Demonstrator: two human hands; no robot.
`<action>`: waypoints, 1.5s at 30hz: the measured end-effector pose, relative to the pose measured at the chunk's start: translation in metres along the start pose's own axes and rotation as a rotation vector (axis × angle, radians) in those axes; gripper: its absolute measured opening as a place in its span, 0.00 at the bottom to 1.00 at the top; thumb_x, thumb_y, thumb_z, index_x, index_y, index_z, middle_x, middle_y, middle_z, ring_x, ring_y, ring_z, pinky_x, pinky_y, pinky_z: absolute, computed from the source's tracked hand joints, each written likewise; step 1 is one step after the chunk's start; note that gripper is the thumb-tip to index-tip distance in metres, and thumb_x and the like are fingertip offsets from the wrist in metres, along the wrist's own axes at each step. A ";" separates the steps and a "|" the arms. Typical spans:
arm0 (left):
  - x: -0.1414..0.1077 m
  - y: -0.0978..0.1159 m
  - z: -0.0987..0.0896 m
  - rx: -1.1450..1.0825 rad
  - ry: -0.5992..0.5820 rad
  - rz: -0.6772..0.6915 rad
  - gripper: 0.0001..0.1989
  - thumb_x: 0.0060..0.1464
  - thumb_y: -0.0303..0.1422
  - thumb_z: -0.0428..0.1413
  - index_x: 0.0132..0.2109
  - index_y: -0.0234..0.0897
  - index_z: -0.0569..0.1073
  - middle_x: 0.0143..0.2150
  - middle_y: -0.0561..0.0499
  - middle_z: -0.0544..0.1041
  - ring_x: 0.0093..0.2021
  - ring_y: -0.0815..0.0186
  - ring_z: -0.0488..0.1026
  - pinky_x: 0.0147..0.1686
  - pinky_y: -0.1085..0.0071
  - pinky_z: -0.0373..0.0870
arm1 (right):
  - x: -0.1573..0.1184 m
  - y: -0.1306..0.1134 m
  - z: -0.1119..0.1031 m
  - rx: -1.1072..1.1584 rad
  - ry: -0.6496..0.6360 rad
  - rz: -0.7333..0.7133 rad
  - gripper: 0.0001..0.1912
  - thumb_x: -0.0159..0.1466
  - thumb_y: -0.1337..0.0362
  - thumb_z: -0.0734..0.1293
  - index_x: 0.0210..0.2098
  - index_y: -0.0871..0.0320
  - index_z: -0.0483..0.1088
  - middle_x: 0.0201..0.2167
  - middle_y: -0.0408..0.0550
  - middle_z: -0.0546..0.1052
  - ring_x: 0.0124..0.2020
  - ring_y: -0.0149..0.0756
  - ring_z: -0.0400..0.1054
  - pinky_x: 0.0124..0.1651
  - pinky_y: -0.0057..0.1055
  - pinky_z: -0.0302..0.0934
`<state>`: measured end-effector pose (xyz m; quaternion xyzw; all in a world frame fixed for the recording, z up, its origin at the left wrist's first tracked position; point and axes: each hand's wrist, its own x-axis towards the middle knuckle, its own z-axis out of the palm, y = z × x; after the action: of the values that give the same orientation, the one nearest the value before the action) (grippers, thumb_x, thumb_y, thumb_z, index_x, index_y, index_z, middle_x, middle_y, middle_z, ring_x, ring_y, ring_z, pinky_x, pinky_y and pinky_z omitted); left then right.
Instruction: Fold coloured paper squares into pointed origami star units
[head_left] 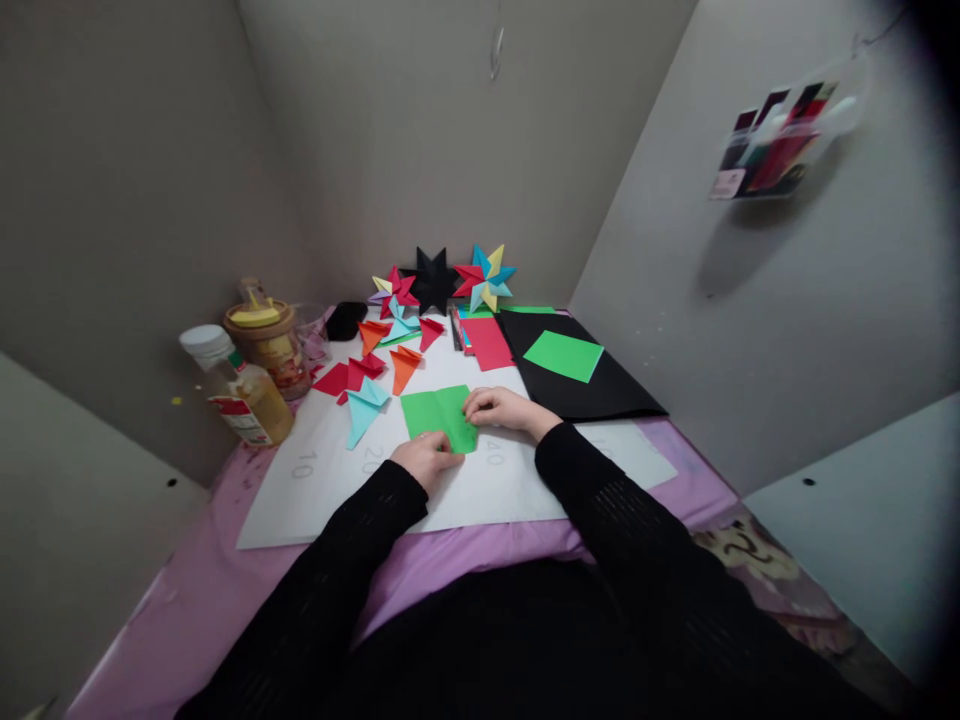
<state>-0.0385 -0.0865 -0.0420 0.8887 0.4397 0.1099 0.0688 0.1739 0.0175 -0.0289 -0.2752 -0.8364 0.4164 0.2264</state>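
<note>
A green sheet of paper (pixel 433 408) with a crease down its middle lies on a large white sheet (pixel 480 495) marked with numbers. My left hand (pixel 429 458) is at its lower edge, fingers curled and closed on the paper there. At the right edge, my right hand (pixel 491 408) pinches the paper between thumb and fingers. Left of the green paper rest folded paper pieces: a light blue one (pixel 367 408), an orange one (pixel 406 368) and a red one (pixel 365 371). The fingertips partly cover the paper's right and lower edges.
Paper stars, one black (pixel 433 281) and one multicoloured (pixel 487 279), lean at the back wall. A black folder (pixel 592 395) bears a green paper (pixel 564 356); red paper (pixel 489 343) lies beside it. Left stand a bottle (pixel 251 400) and a brown-lidded jar (pixel 271 345).
</note>
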 end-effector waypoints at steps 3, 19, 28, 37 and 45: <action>-0.001 -0.002 0.003 -0.049 0.039 0.008 0.16 0.57 0.30 0.46 0.44 0.46 0.77 0.37 0.49 0.71 0.37 0.64 0.65 0.39 0.69 0.62 | -0.001 0.001 -0.006 0.036 -0.066 -0.005 0.09 0.53 0.60 0.69 0.28 0.60 0.74 0.39 0.50 0.73 0.40 0.36 0.68 0.46 0.33 0.60; -0.002 -0.006 0.008 -0.100 0.127 0.021 0.15 0.55 0.28 0.47 0.42 0.44 0.78 0.37 0.49 0.73 0.37 0.64 0.68 0.37 0.68 0.66 | 0.017 -0.005 0.012 -0.263 0.014 -0.017 0.06 0.56 0.65 0.64 0.26 0.60 0.72 0.26 0.43 0.71 0.31 0.32 0.63 0.38 0.27 0.57; 0.005 0.002 -0.003 -0.123 0.187 -0.284 0.13 0.52 0.27 0.51 0.45 0.35 0.73 0.36 0.47 0.72 0.36 0.64 0.70 0.37 0.69 0.66 | 0.024 -0.004 0.031 -0.481 0.153 0.040 0.06 0.54 0.69 0.62 0.23 0.59 0.69 0.23 0.42 0.69 0.29 0.32 0.58 0.40 0.28 0.53; 0.006 0.003 0.005 0.057 0.031 -0.194 0.22 0.56 0.26 0.45 0.55 0.46 0.68 0.36 0.48 0.68 0.33 0.63 0.66 0.34 0.69 0.63 | 0.022 -0.005 0.038 -0.610 0.202 0.106 0.07 0.56 0.68 0.60 0.24 0.58 0.68 0.25 0.45 0.68 0.30 0.34 0.58 0.37 0.29 0.52; 0.007 0.005 0.002 0.101 0.005 -0.210 0.22 0.55 0.26 0.44 0.55 0.45 0.67 0.37 0.48 0.68 0.33 0.64 0.66 0.35 0.69 0.64 | 0.025 -0.006 0.041 -0.691 0.205 0.170 0.07 0.58 0.67 0.60 0.27 0.58 0.69 0.28 0.47 0.70 0.32 0.37 0.59 0.37 0.31 0.50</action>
<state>-0.0300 -0.0835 -0.0421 0.8397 0.5357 0.0819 0.0338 0.1288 0.0066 -0.0428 -0.4443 -0.8748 0.0968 0.1674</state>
